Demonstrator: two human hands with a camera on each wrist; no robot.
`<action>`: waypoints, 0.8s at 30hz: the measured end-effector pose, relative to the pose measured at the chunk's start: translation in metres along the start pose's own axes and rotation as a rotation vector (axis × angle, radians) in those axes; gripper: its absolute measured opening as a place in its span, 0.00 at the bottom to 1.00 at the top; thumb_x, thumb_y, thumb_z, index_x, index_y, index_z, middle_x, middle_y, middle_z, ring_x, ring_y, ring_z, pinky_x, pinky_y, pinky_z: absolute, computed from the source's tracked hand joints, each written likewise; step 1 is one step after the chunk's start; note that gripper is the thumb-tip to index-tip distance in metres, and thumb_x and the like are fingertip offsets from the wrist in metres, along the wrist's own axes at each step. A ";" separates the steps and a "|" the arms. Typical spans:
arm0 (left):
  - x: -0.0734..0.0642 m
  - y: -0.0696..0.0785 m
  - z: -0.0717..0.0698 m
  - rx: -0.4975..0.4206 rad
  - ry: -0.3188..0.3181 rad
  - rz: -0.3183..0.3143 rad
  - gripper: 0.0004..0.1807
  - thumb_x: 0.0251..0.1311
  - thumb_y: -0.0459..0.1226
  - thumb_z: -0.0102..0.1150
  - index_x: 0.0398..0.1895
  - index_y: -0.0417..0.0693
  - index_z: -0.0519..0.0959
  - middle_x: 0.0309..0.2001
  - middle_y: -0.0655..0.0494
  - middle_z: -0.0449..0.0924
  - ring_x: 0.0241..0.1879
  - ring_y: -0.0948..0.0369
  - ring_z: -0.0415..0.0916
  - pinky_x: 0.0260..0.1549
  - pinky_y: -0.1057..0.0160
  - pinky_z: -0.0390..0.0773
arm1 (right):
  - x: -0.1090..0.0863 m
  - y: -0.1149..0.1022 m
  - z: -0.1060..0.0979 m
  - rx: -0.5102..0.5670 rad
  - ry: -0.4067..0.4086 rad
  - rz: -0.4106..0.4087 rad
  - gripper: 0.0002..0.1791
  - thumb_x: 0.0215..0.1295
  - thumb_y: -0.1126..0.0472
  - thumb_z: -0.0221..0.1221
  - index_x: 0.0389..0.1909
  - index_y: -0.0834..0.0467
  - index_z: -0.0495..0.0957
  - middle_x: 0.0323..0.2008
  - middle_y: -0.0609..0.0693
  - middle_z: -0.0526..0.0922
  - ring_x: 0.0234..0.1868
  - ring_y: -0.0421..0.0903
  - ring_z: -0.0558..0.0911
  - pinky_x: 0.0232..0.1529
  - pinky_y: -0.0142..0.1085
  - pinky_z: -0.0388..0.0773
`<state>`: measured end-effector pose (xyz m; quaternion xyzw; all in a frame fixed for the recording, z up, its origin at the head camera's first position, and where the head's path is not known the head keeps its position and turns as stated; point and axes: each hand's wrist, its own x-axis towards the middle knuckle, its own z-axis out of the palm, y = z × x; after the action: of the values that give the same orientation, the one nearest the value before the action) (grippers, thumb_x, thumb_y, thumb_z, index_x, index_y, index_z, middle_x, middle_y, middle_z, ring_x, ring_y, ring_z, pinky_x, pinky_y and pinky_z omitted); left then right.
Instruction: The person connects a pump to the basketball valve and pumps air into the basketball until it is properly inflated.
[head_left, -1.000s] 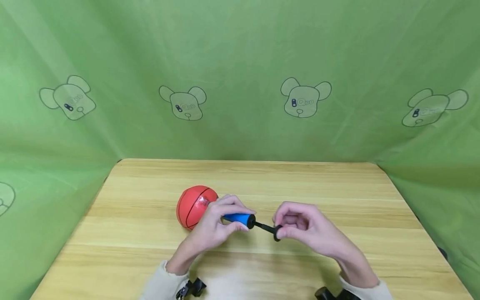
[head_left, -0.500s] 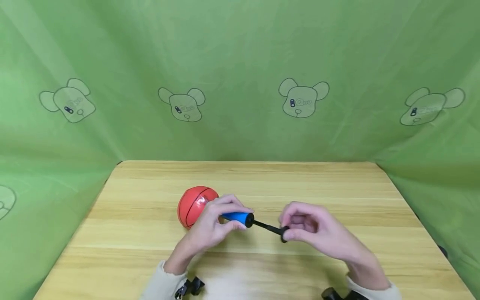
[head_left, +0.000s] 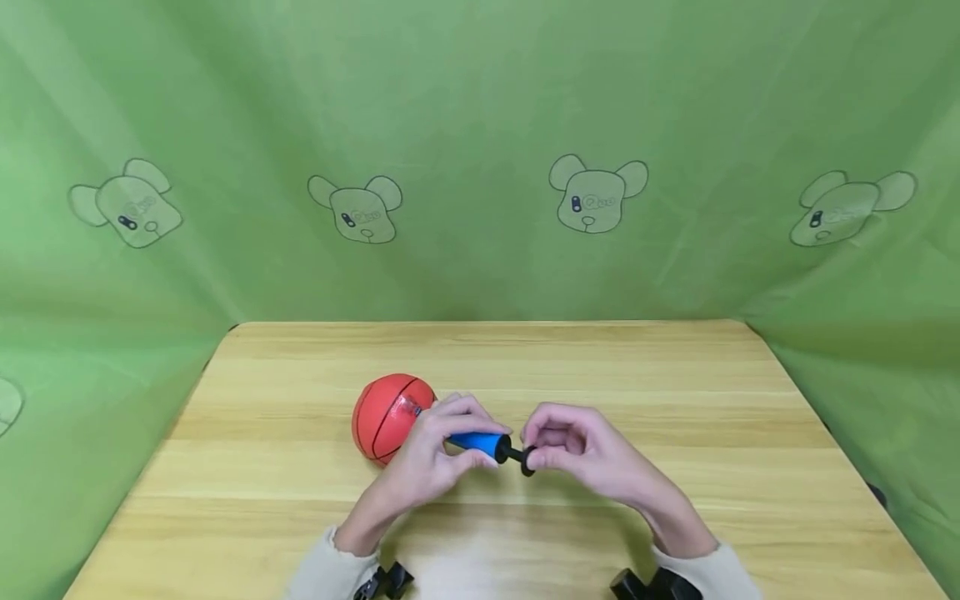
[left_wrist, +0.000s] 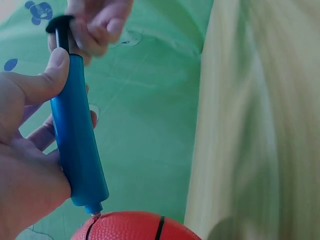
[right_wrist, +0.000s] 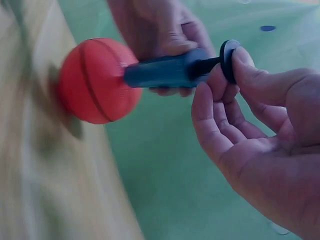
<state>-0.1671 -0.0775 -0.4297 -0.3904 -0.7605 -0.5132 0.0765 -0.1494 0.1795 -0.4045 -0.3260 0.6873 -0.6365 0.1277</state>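
Observation:
A blue hand pump (head_left: 477,443) with a black plunger lies across between both hands, its far end at a red ball (head_left: 386,421) with black basketball lines. My left hand (head_left: 431,458) grips the pump's barrel, thumb on the near side and fingers over the top. In the left wrist view the nozzle (left_wrist: 94,208) meets the ball's surface by a small metal needle. My right hand (head_left: 592,454) pinches the round black plunger handle (right_wrist: 228,61) between thumb and curled fingers. Only a short length of the plunger rod (right_wrist: 206,66) shows outside the barrel.
Everything sits over a light wooden table (head_left: 637,367). Green cloth (head_left: 480,100) printed with bear heads hangs behind and at both sides. Black wrist devices (head_left: 656,586) are strapped at the sleeves.
The right hand first drew the plunger handle out to the right, then moved back left, so the rod is now mostly inside the barrel. The left hand and ball stay nearly in place.

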 end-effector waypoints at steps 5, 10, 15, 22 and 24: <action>0.000 0.000 -0.005 0.034 -0.008 -0.006 0.14 0.57 0.37 0.75 0.47 0.51 0.89 0.41 0.64 0.82 0.45 0.63 0.76 0.44 0.61 0.74 | 0.006 -0.004 0.004 -0.056 0.007 0.026 0.05 0.69 0.71 0.63 0.43 0.65 0.78 0.40 0.59 0.84 0.42 0.48 0.87 0.45 0.37 0.83; 0.000 0.000 -0.019 0.038 0.027 -0.034 0.15 0.58 0.37 0.75 0.49 0.54 0.89 0.42 0.66 0.81 0.44 0.62 0.76 0.41 0.61 0.76 | -0.006 -0.035 -0.008 -0.111 -0.010 -0.057 0.08 0.67 0.75 0.62 0.44 0.63 0.78 0.40 0.57 0.82 0.39 0.47 0.85 0.42 0.38 0.84; 0.000 -0.001 -0.028 0.071 0.040 -0.065 0.16 0.58 0.36 0.75 0.50 0.57 0.89 0.43 0.68 0.80 0.44 0.62 0.75 0.37 0.62 0.76 | -0.022 -0.054 -0.019 -0.101 -0.025 -0.126 0.14 0.63 0.81 0.61 0.42 0.60 0.78 0.40 0.57 0.80 0.37 0.47 0.83 0.39 0.37 0.83; -0.001 -0.002 -0.022 0.069 0.031 -0.033 0.15 0.57 0.35 0.75 0.48 0.52 0.89 0.42 0.63 0.82 0.45 0.61 0.75 0.42 0.61 0.76 | -0.009 -0.024 -0.008 -0.068 0.014 -0.059 0.08 0.65 0.74 0.64 0.42 0.63 0.79 0.38 0.61 0.81 0.38 0.46 0.86 0.41 0.39 0.85; -0.001 -0.001 -0.016 0.062 0.016 -0.020 0.14 0.57 0.35 0.75 0.48 0.50 0.89 0.42 0.63 0.83 0.45 0.61 0.76 0.44 0.60 0.75 | -0.002 -0.014 -0.001 -0.063 0.030 -0.032 0.06 0.66 0.72 0.65 0.41 0.64 0.79 0.37 0.61 0.82 0.38 0.46 0.87 0.41 0.39 0.84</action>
<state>-0.1716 -0.0915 -0.4238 -0.3762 -0.7792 -0.4932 0.0894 -0.1445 0.1823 -0.3919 -0.3313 0.7034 -0.6213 0.0969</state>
